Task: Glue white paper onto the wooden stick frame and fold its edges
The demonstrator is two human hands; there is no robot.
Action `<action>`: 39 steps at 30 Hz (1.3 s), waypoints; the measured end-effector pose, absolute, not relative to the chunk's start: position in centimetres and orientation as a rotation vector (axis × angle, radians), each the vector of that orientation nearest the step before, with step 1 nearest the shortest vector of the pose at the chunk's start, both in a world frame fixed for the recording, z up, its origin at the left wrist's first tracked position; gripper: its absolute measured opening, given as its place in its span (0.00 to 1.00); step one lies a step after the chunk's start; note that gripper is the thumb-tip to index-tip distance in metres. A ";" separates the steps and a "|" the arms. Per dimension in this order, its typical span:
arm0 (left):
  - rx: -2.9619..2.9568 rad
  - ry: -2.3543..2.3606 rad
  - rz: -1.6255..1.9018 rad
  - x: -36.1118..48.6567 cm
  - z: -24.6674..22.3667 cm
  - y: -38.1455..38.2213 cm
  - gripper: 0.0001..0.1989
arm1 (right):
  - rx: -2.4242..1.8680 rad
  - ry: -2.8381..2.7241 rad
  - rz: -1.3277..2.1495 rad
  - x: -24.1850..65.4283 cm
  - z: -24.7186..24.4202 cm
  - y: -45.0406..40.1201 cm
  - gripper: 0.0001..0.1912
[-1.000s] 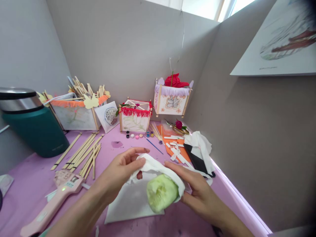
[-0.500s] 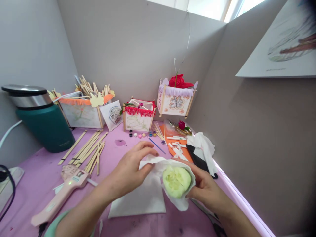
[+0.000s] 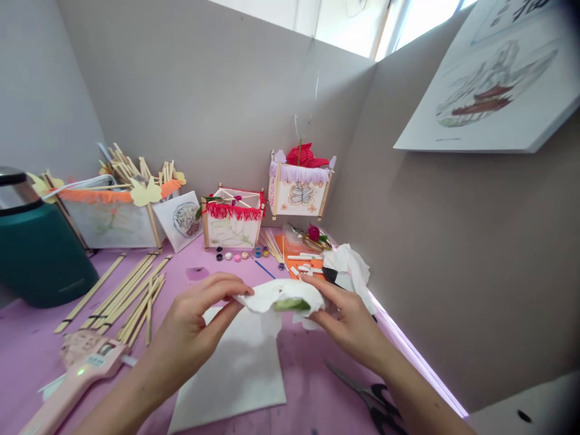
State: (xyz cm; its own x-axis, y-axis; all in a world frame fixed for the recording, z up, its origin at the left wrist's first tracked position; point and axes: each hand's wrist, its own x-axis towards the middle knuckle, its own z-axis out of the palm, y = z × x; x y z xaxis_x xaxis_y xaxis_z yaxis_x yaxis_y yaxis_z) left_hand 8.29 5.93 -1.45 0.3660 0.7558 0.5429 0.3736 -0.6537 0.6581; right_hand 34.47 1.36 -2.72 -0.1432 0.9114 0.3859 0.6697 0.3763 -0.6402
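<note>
Both hands hold up a crumpled white tissue (image 3: 265, 296) in the middle of the view, with a pale green round item (image 3: 292, 304) partly wrapped inside it. My left hand (image 3: 206, 314) pinches the tissue's left edge between thumb and fingers. On the other side, my right hand (image 3: 347, 314) grips the wrapped bundle, its thumb below and fingers on top. Beneath them a white square sheet (image 3: 235, 368) lies on the purple table cover. Only a narrow green strip of the item shows; the tissue hides the rest.
Scissors (image 3: 362, 393) lie below my right forearm. A pink glue gun (image 3: 81, 377) and wooden sticks (image 3: 122, 290) are at left, beside a green bottle (image 3: 43, 260). Decorated lanterns (image 3: 233, 226), small paint pots (image 3: 237, 257) and another tissue (image 3: 348, 266) sit farther back.
The view has shifted right. The green item has tipped, so its round face no longer shows. My left hand has closed on the tissue's edge, and the scissors are more visible.
</note>
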 end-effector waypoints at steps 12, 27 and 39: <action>2.614 0.999 1.123 7.5 -7.2 5.9 0.10 | -1.894 -1.950 -0.377 36.4 -5.8 15.4 0.20; 2.965 0.962 1.162 7.7 -7.7 6.0 0.13 | -2.235 -1.692 -0.530 37.0 -8.5 24.4 0.20; 2.985 0.956 1.165 7.7 -7.9 6.2 0.13 | -2.195 -1.751 -0.576 36.3 -7.4 23.0 0.28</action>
